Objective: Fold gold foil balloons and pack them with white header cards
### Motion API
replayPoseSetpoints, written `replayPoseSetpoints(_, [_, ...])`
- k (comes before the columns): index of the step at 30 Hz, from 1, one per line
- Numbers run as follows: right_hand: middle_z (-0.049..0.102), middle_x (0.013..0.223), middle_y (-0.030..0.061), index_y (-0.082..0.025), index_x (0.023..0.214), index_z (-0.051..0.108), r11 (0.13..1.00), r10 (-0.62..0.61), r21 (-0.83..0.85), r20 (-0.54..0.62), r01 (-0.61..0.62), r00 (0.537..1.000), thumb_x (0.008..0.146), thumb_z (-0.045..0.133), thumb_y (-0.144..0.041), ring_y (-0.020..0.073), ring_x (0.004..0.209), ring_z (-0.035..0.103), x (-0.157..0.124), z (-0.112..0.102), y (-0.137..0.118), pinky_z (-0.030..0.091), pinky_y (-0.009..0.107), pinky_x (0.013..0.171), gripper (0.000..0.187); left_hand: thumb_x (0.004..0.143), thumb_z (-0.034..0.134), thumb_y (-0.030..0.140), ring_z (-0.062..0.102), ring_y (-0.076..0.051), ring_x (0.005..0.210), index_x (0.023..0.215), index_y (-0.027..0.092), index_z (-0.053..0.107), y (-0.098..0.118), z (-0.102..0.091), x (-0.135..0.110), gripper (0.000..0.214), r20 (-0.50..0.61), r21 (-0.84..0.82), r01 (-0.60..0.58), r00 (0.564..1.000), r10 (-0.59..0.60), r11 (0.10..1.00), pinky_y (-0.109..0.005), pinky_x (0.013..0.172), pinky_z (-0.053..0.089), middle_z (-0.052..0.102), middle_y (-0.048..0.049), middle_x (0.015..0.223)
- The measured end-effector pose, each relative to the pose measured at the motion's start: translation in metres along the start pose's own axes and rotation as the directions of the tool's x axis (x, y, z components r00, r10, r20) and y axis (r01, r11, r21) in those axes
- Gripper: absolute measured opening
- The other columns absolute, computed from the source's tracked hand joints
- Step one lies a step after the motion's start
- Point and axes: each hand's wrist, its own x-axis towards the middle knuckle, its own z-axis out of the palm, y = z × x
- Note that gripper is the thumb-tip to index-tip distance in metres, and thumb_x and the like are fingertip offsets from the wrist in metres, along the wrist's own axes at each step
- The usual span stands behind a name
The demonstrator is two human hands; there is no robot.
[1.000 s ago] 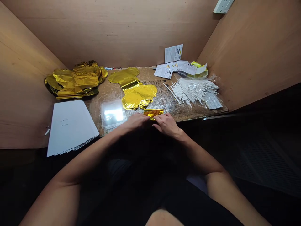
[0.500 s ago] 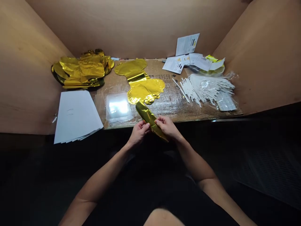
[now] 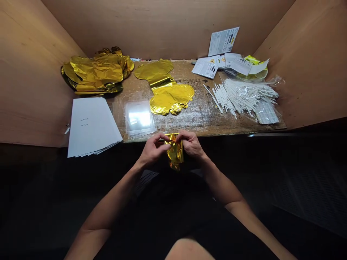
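Note:
Between my two hands hangs a folded gold foil balloon [image 3: 175,153], just in front of the table's front edge. My left hand [image 3: 155,148] has its fingertips at the balloon's upper left side, thumb below the index finger. Gripping the upper right side is my right hand [image 3: 191,145], its fingers curled in. The balloon's top is creased and its lower end dangles free. Behind it on the table lie flat gold foil balloons [image 3: 169,97], stacked. Clear plastic bags [image 3: 139,117] lie to the left of these.
A heap of gold foil balloons [image 3: 94,72] lies at the back left, with white paper sheets [image 3: 93,126] before it. White sticks [image 3: 238,95] spread over the right side, below printed cards [image 3: 207,67]. Wooden walls [image 3: 168,29] enclose the table.
The foil balloon has swung from a slanted, flat strip above the table edge to hanging folded between my hands. My fingers have shifted to its upper end. The view has tilted slightly.

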Motion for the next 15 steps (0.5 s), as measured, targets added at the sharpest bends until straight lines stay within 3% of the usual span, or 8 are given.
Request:
replayPoseSetpoints(2, [0.069,0.089,0.0009,-0.024,0.102,0.072,0.995,0.072,0.061,0.026,-0.074,0.997,0.094,0.061,-0.037,0.0161,0.081,0.062,0.000,-0.002,-0.004,0.051,0.026,0.071,0.019,0.078,0.084,0.033,0.071,-0.017,0.072,0.114,0.023,0.062,0.000,0.003,-0.003,0.043,-0.006,-0.037,-0.012,1.000,0.011,0.999,-0.027,0.063,0.057,0.072,-0.0012,0.091])
replayPoseSetpoints(4, [0.072,0.098,0.0010,-0.027,0.125,0.065,0.969,0.169,0.152,0.156,-0.193,0.973,0.096,0.066,-0.047,0.0157,0.079,0.064,0.000,-0.004,-0.006,0.051,0.023,0.062,0.036,0.077,0.087,0.032,0.075,-0.018,0.081,0.129,0.026,0.054,-0.001,0.007,-0.004,0.062,-0.097,-0.071,-0.070,0.993,0.062,0.995,-0.029,0.071,0.061,0.073,-0.0029,0.106])
replayPoseSetpoints(6, [0.072,0.098,0.0015,-0.026,0.130,0.062,0.952,0.206,0.163,0.282,-0.259,0.937,0.091,0.076,-0.049,0.0156,0.074,0.064,-0.001,-0.003,-0.007,0.050,0.022,0.055,0.048,0.077,0.089,0.031,0.077,-0.019,0.090,0.139,0.027,0.050,-0.003,0.009,-0.004,0.074,-0.174,-0.100,-0.123,0.979,0.104,0.987,-0.031,0.079,0.063,0.073,-0.0045,0.113])
replayPoseSetpoints(7, [0.071,0.096,0.0016,-0.025,0.128,0.063,0.953,0.204,0.154,0.304,-0.259,0.931,0.089,0.079,-0.048,0.0154,0.071,0.064,-0.002,-0.002,-0.007,0.049,0.022,0.052,0.048,0.077,0.089,0.032,0.077,-0.020,0.093,0.140,0.025,0.052,-0.005,0.009,-0.004,0.073,-0.160,-0.116,-0.121,0.982,0.102,0.986,-0.032,0.082,0.063,0.074,-0.0050,0.112])
replayPoseSetpoints(9, [0.070,0.093,0.0015,-0.024,0.122,0.068,0.961,0.182,0.150,0.283,-0.231,0.942,0.090,0.079,-0.046,0.0147,0.066,0.061,-0.004,0.001,-0.006,0.049,0.022,0.049,0.040,0.080,0.088,0.035,0.076,-0.022,0.093,0.129,0.021,0.064,-0.008,0.007,-0.005,0.056,-0.077,-0.136,-0.083,0.994,0.073,0.987,-0.034,0.084,0.063,0.076,-0.0056,0.103])
replayPoseSetpoints(11, [0.071,0.090,0.0015,-0.024,0.112,0.072,0.970,0.155,0.145,0.255,-0.196,0.954,0.091,0.076,-0.044,0.0145,0.064,0.060,-0.006,0.000,-0.008,0.049,0.024,0.051,0.029,0.083,0.085,0.035,0.074,-0.021,0.082,0.107,0.018,0.074,-0.010,0.001,-0.008,0.032,-0.022,-0.125,-0.046,0.999,0.043,0.991,-0.031,0.075,0.061,0.076,-0.0050,0.090])
replayPoseSetpoints(13, [0.072,0.090,0.0027,-0.022,0.098,0.076,0.984,0.129,0.076,0.298,-0.159,0.946,0.091,0.073,-0.040,0.0165,0.072,0.064,-0.006,-0.006,-0.015,0.054,0.027,0.063,0.019,0.085,0.080,0.031,0.068,-0.017,0.068,0.089,0.018,0.077,-0.010,-0.007,-0.010,0.014,-0.041,-0.079,-0.070,0.997,0.067,0.994,-0.028,0.064,0.055,0.073,-0.0033,0.078])
replayPoseSetpoints(15, [0.076,0.096,0.0046,-0.020,0.095,0.079,0.993,0.118,-0.048,0.413,-0.108,0.903,0.093,0.069,-0.034,0.0200,0.087,0.069,-0.003,-0.016,-0.027,0.056,0.032,0.080,0.017,0.084,0.074,0.021,0.065,-0.016,0.065,0.079,0.019,0.078,-0.009,-0.016,-0.014,0.007,-0.031,0.052,-0.172,0.984,0.174,0.984,-0.027,0.060,0.050,0.071,-0.0031,0.075])
